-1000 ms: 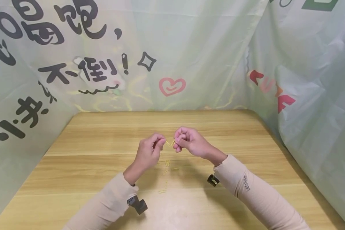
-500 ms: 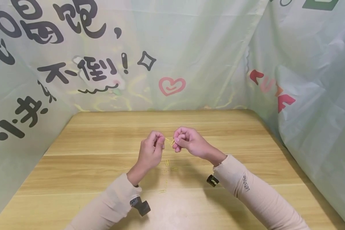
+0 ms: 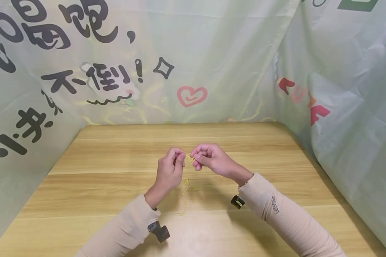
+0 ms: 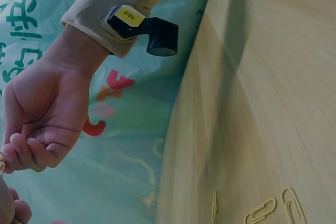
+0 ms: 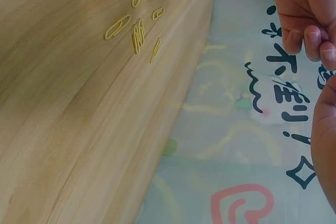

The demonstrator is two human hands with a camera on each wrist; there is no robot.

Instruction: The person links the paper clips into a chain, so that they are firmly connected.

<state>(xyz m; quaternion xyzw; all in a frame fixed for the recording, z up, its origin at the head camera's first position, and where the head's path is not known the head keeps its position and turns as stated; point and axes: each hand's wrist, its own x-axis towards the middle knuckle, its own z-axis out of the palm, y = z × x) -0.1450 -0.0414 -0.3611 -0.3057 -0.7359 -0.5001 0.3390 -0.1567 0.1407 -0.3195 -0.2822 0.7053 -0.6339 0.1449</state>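
Head view takes in a pale green cloth, printed with dark characters and a pink heart, hanging behind and on both sides of a wood-grain table. Two beige sleeves reach over the tabletop. Beyond the cuffs, the left hand and right hand face each other above the table, near but apart. A dark wrist camera sits under each cuff. More yellow paper clips lie on the table, some overlapping in a cluster, others separate around it. The left thumb and fingertips pinch one yellow clip; the right thumb and fingertips pinch another clip. The two meet or overlap; whether they are linked is too small to tell.
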